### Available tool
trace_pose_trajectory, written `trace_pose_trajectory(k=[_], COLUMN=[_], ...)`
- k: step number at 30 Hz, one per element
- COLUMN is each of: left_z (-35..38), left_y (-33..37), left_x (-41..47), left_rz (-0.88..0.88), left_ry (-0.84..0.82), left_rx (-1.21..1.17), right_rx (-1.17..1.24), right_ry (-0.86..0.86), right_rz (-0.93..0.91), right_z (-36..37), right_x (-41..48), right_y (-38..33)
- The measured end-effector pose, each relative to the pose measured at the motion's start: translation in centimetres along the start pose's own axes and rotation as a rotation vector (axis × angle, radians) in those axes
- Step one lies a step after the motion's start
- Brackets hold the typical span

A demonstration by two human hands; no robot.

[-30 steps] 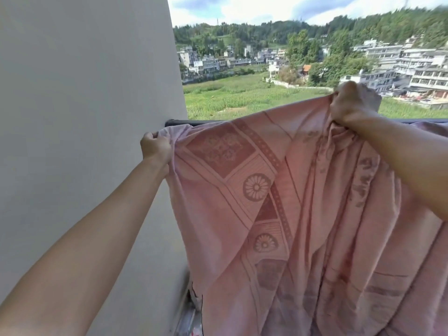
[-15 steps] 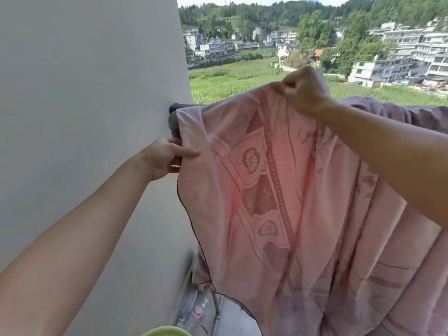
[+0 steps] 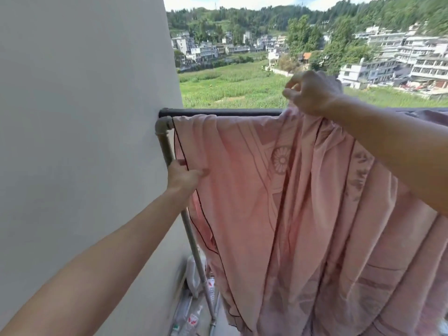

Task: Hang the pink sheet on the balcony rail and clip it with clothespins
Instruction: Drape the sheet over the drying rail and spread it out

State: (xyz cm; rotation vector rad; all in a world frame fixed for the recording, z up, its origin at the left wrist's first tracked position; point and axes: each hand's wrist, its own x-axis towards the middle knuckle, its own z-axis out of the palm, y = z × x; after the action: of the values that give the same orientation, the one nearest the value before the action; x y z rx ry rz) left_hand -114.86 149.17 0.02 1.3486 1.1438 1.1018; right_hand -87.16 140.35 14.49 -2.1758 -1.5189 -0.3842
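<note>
Ref. pink sheet [image 3: 254,190]: it is draped over the black balcony rail [image 3: 218,112], top edge running L-R along the rail from the grey pipe elbow [image 3: 164,123] at the wall [image 3: 84,117] toward your right hand [image 3: 312,92]. The long axis hangs downward, and the lower end points at the floor on the near side of the rail. The dark-piped L hem drops from the elbow, then slants down and to the R. Folds fan out diagonally from the gathered point under your right hand, and a flower motif sits approx. mid-width below the rail. Left hand [image 3: 184,175]: grip closed on the sheet's L hem, thumb on the near face of the fabric and fingers behind it, just beside the vertical grey pipe and well below rail level. Right hand: raised just above rail level, fingers curled, grip pinching the bunched top edge of the sheet. The back of the hand hides the fingertips, so you cannot tell which fingers make contact. To the R, a greyish-purple cloth [image 3: 424,112] lies over the same rail. Plastic bottles [image 3: 191,318] lie on the floor at the foot of the pipe.
</note>
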Motion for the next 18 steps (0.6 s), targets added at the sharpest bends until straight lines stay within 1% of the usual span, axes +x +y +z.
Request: trace_pose_trajectory(k=[1, 2, 3, 4, 6, 8, 10, 13, 15, 16, 18], left_z=[-0.1, -0.4, -0.8, -1.4, -2.8, -4.3, -4.5, -2.8, -1.7, -1.5, -1.6], left_y=[-1.2, -1.5, -0.9, 0.3, 3.8, 7.9, 11.2, 14.2, 14.5, 14.2, 12.8], left_x=[0.1, 0.3, 1.1, 1.9, 4.2, 6.6, 8.4, 9.9, 10.4, 10.8, 11.3], left_rz=[-0.051, -0.061, -0.035, 0.016, 0.143, 0.241, 0.31, 0.382, 0.399, 0.385, 0.345], left_ry=[-0.014, -0.002, 0.044, 0.11, 0.246, 0.319, 0.352, 0.365, 0.403, 0.414, 0.395], left_rx=[0.003, -0.007, -0.009, -0.002, -0.005, -0.03, 0.05, 0.197, 0.263, 0.296, 0.367], right_rx=[0.078, 0.109, 0.09, 0.058, 0.091, 0.154, 0.176, 0.038, -0.044, -0.056, 0.012], right_ry=[-0.087, -0.167, -0.214, -0.211, -0.104, 0.013, 0.11, 0.225, 0.207, 0.154, -0.02], right_rz=[-0.089, -0.169, -0.228, -0.255, -0.202, -0.086, 0.053, 0.215, 0.221, 0.19, 0.079], right_z=[0.2, 0.4, 0.8, 1.2, 1.8, 1.5, 0.6, -0.2, -0.1, 0.1, 0.5], right_x=[-0.6, -1.3, -1.9, -2.1, -1.6, -0.4, 0.6, 2.0, 2.1, 1.8, 0.8], right_y=[-1.1, -2.2, -2.9, -3.2, -2.7, -1.3, 0.2, 1.5, 1.1, 0.5, -1.0])
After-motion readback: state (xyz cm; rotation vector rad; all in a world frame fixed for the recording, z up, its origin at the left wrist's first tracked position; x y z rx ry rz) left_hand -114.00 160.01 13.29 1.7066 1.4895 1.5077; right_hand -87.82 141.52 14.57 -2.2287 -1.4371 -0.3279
